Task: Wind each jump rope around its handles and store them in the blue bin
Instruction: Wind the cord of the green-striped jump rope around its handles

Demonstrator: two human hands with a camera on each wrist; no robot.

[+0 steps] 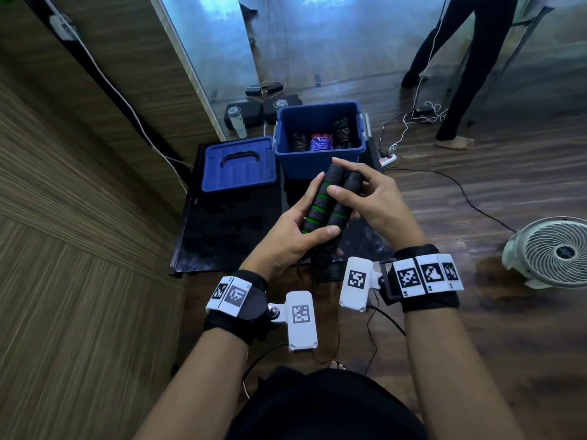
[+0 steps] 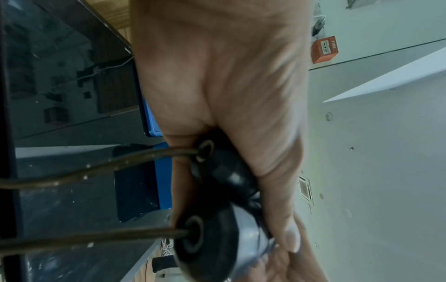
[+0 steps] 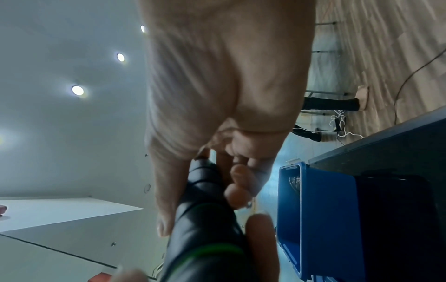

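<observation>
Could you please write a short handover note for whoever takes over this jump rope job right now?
Left hand grips the near end of the black foam jump rope handles with green rings, held side by side; right hand holds their far end.
The brown cord leaves both handle ends unwound.
The open blue plastic bin holds three wound ropes; its blue lid lies to its left.
Left: wind this cord around the handles and put the rope in the bin.

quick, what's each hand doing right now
Left hand: grips the lower ends of the two handles.
Right hand: holds the same handles near their upper ends.
</observation>
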